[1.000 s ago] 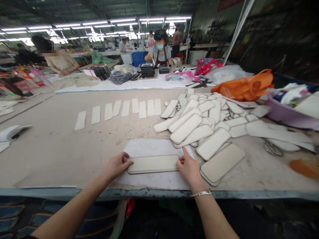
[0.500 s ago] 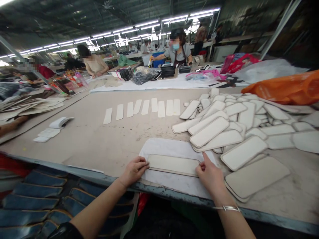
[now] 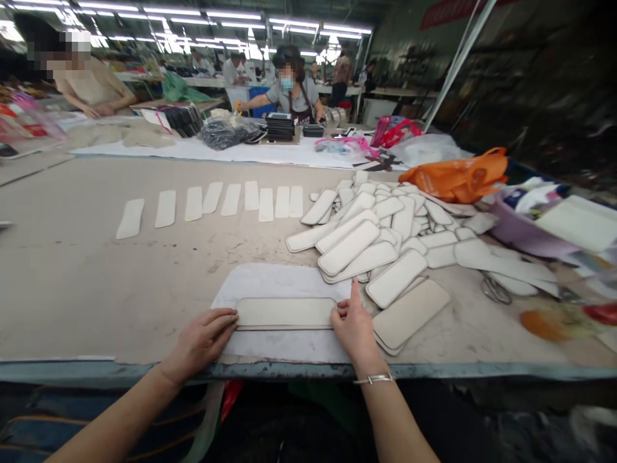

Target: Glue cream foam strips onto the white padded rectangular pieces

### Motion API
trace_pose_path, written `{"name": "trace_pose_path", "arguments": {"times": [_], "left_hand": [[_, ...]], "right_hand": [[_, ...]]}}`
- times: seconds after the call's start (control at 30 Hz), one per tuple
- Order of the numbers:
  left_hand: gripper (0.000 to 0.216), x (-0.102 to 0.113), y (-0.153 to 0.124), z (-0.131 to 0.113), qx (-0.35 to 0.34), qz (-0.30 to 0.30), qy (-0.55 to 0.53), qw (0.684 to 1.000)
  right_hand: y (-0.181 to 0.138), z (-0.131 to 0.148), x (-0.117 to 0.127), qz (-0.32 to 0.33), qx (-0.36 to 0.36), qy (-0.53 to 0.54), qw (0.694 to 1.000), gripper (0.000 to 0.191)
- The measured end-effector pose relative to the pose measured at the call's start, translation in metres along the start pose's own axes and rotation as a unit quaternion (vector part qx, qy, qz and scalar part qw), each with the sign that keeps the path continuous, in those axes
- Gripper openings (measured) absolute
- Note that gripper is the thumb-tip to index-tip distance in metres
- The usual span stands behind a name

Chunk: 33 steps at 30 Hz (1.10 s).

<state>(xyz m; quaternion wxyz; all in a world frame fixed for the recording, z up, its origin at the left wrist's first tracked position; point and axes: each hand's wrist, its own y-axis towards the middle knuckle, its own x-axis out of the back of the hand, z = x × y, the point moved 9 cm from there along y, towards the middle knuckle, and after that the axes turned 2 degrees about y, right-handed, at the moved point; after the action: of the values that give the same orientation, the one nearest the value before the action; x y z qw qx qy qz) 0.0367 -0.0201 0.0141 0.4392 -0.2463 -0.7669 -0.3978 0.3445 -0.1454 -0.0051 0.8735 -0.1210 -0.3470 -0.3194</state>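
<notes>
A long off-white panel with rounded corners and a dark edge lies on a white sheet near the table's front edge. My left hand grips the panel's left end, fingers bent together over it. At the right end my right hand pinches the panel between thumb and curled fingers. Its index finger points away, toward a heap of similar panels. Close to the right of that hand lie larger beige panels, one on top of another.
Several small white strips lie in a row farther back. An orange bag, a purple basin and scissors are on the right. Across the table sits a masked co-worker behind stacked black items; another person works at left.
My view has turned to the right, bringing the basin and scissors into sight. Both hands keep their hold on the panel's ends.
</notes>
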Motion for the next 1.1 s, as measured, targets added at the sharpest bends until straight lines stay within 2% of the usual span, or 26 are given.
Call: {"name": "trace_pose_path", "arguments": {"times": [0.17,0.33,0.67,1.1], "left_hand": [[0.028,0.0,-0.001,0.005,0.032,-0.006,0.009,0.999],[0.023,0.0,0.001,-0.002,-0.005,0.0,0.003,1.0],[0.021,0.005,0.001,-0.008,0.014,-0.009,-0.012,1.0],[0.019,0.009,0.003,-0.014,-0.001,-0.01,-0.027,1.0]], "right_hand": [[0.001,-0.002,-0.003,0.007,-0.005,-0.02,1.0,0.084],[0.001,-0.002,-0.005,0.01,0.0,-0.015,1.0,0.081],[0.001,-0.006,-0.006,0.011,0.021,-0.024,0.999,0.072],[0.0,-0.006,-0.006,0.001,0.031,-0.04,0.999,0.063]]}}
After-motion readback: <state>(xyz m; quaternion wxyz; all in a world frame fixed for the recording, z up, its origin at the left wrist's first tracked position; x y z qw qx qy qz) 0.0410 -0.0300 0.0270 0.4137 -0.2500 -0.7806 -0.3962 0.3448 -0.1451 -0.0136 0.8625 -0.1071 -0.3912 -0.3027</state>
